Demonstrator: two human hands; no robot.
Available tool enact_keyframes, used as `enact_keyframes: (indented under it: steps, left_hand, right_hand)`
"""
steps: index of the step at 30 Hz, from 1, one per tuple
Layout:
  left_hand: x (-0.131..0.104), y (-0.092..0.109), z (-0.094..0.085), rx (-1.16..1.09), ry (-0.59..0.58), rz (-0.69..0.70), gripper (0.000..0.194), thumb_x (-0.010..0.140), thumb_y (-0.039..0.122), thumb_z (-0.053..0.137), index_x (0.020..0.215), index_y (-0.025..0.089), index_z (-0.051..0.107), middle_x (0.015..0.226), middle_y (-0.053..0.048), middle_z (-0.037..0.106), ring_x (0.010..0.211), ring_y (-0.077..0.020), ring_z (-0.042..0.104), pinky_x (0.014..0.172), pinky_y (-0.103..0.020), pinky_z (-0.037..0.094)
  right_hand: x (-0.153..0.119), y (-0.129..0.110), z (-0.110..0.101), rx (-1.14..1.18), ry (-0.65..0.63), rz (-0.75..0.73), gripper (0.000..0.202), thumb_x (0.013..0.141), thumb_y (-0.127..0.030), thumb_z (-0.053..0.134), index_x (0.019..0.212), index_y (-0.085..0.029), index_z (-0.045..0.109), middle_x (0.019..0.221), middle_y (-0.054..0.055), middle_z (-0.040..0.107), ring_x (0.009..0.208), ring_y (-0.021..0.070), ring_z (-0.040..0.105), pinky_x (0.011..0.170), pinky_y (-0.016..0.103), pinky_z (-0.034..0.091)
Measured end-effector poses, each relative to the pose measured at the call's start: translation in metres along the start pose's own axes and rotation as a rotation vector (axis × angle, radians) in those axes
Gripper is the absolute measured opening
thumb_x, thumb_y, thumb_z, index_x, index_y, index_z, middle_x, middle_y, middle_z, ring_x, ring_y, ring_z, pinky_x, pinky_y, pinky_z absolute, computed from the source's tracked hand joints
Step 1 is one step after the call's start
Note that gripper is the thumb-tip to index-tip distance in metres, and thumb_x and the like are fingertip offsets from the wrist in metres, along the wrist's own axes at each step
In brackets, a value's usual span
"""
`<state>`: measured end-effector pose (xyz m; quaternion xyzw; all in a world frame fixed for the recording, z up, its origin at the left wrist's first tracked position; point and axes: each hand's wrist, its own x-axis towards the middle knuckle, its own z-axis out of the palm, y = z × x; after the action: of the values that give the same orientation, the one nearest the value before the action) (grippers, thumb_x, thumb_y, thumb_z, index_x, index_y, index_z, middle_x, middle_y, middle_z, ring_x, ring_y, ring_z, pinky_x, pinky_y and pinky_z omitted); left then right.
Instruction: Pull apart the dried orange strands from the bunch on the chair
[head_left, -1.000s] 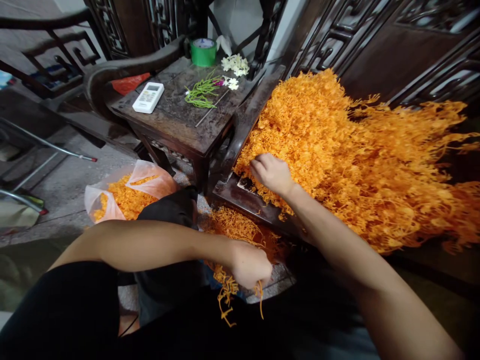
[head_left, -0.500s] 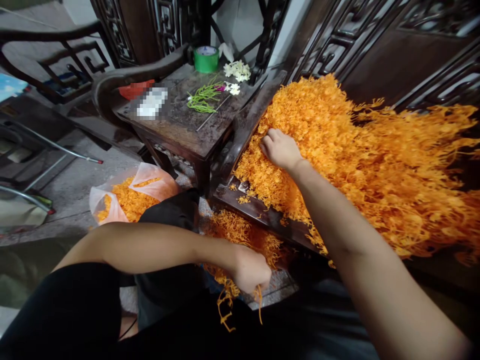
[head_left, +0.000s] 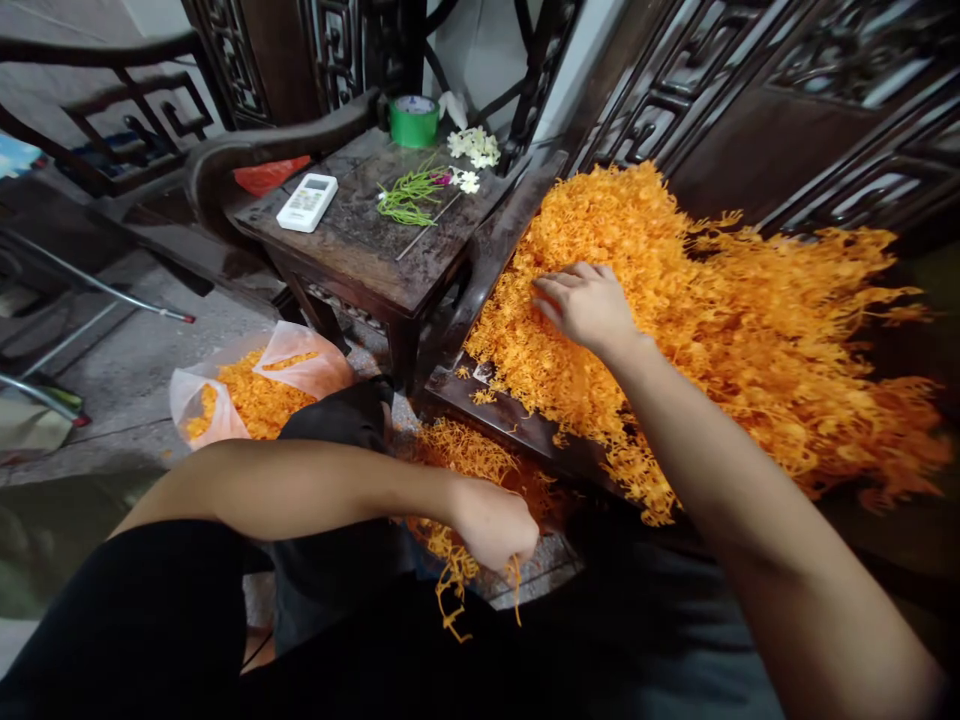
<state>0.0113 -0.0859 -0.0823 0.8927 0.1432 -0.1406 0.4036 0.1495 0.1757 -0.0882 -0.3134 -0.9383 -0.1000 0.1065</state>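
Note:
A large heap of orange stringy plastic flowers [head_left: 720, 330] covers the seat of a dark wooden bench. My right hand [head_left: 589, 305] rests over the left part of this heap, its fingers stretched out and slightly apart, with nothing visibly gripped. Lower down, close to my lap, my left hand [head_left: 495, 525] is closed around thin orange plastic strands [head_left: 517, 590] whose ends hang below the fist. Behind that hand, below the bench edge, lies a second pile of orange strands [head_left: 465, 450], partly hidden by my forearm.
A small dark table [head_left: 337, 270] bears a white remote control [head_left: 307, 203], green tape [head_left: 414, 122], green stems [head_left: 411, 198] and white flowers [head_left: 474, 147]. On the floor at left sits a pale plastic bag [head_left: 296, 365] of orange pieces. The bench edge [head_left: 517, 425] lies between the piles.
My right hand has gone from a closed pinch in the heap to outstretched fingers, shifting slightly right. My left hand stays closed on the strands, nearly in place.

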Motion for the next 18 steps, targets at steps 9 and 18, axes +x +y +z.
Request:
enact_keyframes:
  steps: [9, 18]
  left_hand:
    - [-0.007, 0.009, -0.004, 0.021, 0.017, -0.009, 0.016, 0.088, 0.026, 0.068, 0.083, 0.017, 0.08, 0.082, -0.007, 0.078, 0.062, -0.0161, 0.059, 0.05, -0.027, 0.037]
    - [-0.009, 0.008, 0.001, 0.002, 0.037, 0.009, 0.02, 0.089, 0.029, 0.067, 0.088, 0.016, 0.082, 0.077, -0.008, 0.078, 0.058, -0.0171, 0.058, 0.049, -0.029, 0.038]
  right_hand:
    - [-0.073, -0.08, 0.038, 0.153, -0.001, -0.493, 0.051, 0.104, -0.034, 0.052, 0.149, -0.009, 0.055, 0.161, 0.018, 0.045, 0.156, 0.0303, 0.032, 0.129, 0.058, 0.024]
    - [-0.101, -0.122, 0.096, 0.363, -0.046, -0.651, 0.036, 0.106, -0.019, 0.048, 0.136, -0.017, 0.068, 0.149, 0.009, 0.06, 0.144, 0.0205, 0.053, 0.126, 0.047, 0.039]
